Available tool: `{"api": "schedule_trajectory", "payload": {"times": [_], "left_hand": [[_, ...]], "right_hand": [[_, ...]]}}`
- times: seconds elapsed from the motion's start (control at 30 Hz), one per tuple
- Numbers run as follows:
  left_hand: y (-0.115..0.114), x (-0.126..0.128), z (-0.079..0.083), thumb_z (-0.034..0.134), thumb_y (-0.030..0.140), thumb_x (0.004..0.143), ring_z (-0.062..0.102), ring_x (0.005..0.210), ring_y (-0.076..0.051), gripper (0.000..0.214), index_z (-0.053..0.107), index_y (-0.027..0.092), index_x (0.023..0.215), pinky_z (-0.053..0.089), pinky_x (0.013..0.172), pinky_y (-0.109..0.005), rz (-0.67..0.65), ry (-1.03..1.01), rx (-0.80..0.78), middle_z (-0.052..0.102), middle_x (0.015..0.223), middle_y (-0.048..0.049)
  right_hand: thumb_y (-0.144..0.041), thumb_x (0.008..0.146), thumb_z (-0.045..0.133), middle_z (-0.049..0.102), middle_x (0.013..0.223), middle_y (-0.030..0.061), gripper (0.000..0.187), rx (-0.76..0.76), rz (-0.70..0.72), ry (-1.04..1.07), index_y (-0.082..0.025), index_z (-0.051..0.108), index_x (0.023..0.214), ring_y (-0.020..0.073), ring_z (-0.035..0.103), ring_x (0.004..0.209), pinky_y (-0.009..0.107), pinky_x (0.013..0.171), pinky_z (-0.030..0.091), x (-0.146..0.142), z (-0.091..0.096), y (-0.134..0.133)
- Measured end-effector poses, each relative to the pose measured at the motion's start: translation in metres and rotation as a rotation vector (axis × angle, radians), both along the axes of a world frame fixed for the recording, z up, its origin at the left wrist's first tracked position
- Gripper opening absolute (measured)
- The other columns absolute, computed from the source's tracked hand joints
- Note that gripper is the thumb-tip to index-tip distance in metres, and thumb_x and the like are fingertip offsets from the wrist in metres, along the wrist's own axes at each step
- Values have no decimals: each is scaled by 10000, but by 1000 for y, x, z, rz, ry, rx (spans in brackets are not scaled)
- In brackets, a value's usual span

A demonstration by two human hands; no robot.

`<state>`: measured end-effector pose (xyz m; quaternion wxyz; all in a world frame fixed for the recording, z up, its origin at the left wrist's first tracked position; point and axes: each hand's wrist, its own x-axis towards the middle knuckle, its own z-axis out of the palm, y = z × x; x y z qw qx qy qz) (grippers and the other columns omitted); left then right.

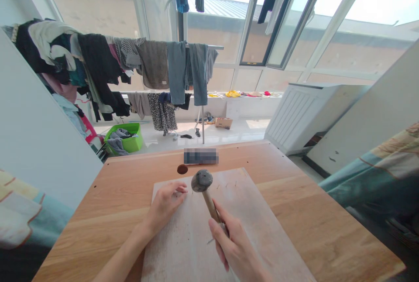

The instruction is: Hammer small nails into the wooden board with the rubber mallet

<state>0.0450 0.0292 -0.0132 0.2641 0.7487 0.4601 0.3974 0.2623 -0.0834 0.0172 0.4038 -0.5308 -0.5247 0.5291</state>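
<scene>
Gripping a hammer (209, 204) by its wooden handle with the right hand (235, 237), with fingers clamped around it. Holding its head over the far part of a pale board (186, 247), just right of the left hand (166, 202). Bending the left thumb and forefinger close together over the board's far left part; cannot tell if clamped on anything. Can see nails (227, 185) standing in the board, right of the hammer head, and a wooden table (294, 216) underneath.
</scene>
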Motion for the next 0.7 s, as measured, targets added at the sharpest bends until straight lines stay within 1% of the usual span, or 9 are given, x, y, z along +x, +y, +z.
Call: {"api": "schedule_trajectory", "payload": {"times": [0.1,0.17,0.23,0.3,0.4,0.53,0.63,0.7], "left_hand": [[2,0,-1,692,204,856,759,940,-232,240,718,253,1090,580,909,-379,22,43,95,803,891,-8],[2,0,-2,694,195,853,754,963,-242,279,708,252,1126,574,918,-388,18,46,123,802,868,-6],[2,0,-2,684,189,852,753,939,-241,280,708,248,1125,575,902,-382,15,36,134,796,862,-9],[2,0,-1,663,182,852,748,888,-231,258,717,242,1097,579,872,-368,7,26,126,791,886,-20],[1,0,3,618,153,834,737,852,-221,235,728,227,1028,584,846,-356,-32,16,97,795,954,-43],[0,0,5,597,161,822,732,904,-236,219,723,219,992,582,881,-375,-42,15,75,797,995,-61],[1,0,5,615,204,846,735,924,-243,226,704,216,1053,585,887,-378,-47,26,56,791,989,-63],[-1,1,9,645,242,854,741,924,-250,277,677,208,1127,598,855,-377,-23,51,43,786,988,-66]], "right_hand": [[-529,1002,502,349,462,-154,697,8,-4,21,-111,459,1558,68,344,310,145,298,310,-5,0,1],[-531,1003,502,368,498,-143,691,10,4,36,-131,455,1565,66,365,314,147,300,315,-9,0,2],[-541,1005,491,370,501,-141,706,11,25,26,-147,426,1587,69,368,314,149,298,298,-12,-1,4],[-528,1009,488,356,489,-141,698,16,64,-25,-153,420,1593,77,366,321,155,308,296,-15,-2,5],[-496,1009,508,365,473,-131,659,5,110,-121,-170,452,1579,95,387,347,177,347,340,-16,-2,6],[-504,988,560,431,480,-101,629,13,86,-159,-196,520,1535,114,420,375,204,378,377,-16,-1,6],[-518,986,552,469,532,-84,605,21,80,-151,-205,562,1504,98,405,359,197,350,337,-13,0,4],[-538,992,516,463,539,-91,645,13,65,-126,-178,530,1528,85,374,341,190,332,301,-7,0,0]]}}
